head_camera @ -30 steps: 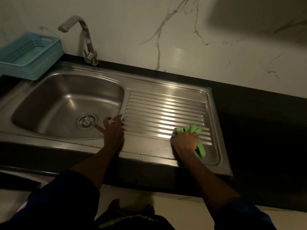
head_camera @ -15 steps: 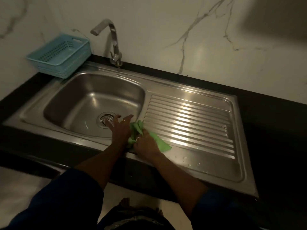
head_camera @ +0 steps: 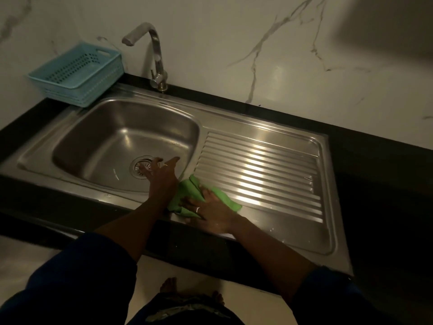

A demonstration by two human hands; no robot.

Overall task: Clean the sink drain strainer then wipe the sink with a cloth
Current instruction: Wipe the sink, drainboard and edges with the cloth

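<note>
Green cloth [head_camera: 223,198] lies at eight o'clock on the drainboard [head_camera: 257,170] under straight fingers [head_camera: 191,205] of the right hand [head_camera: 212,213] (left hand [head_camera: 161,178] splayed, holding nothing), so wiping seems underway, the basin [head_camera: 105,146] probably remaining.

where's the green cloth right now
Head view: the green cloth lies at the near corner where the basin meets the ribbed drainboard, pressed under the right hand, just right of the left hand.

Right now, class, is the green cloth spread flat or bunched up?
Bunched: the green cloth lies in crumpled folds under the right hand, pressed onto the sink's drainboard.
</note>
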